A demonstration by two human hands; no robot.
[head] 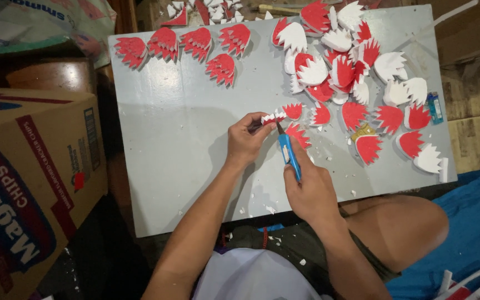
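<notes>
My left hand (245,139) pinches a small red-and-white foam cutout (274,117) with a jagged, feather-like edge, held just above the pale grey board (179,139). In my right hand (309,189) is a blue utility knife (288,151), its blade tip touching the lower edge of that cutout. Three more red jagged pieces (296,133) lie on the board close to the knife tip. Small white foam scraps are scattered around both hands.
A row of red cutouts (195,44) lines the board's far left; a heap of red and white ones (345,61) fills the far right. A small blue object (434,107) lies at the right edge. A cardboard box (29,183) stands left; blue cloth (473,222) right.
</notes>
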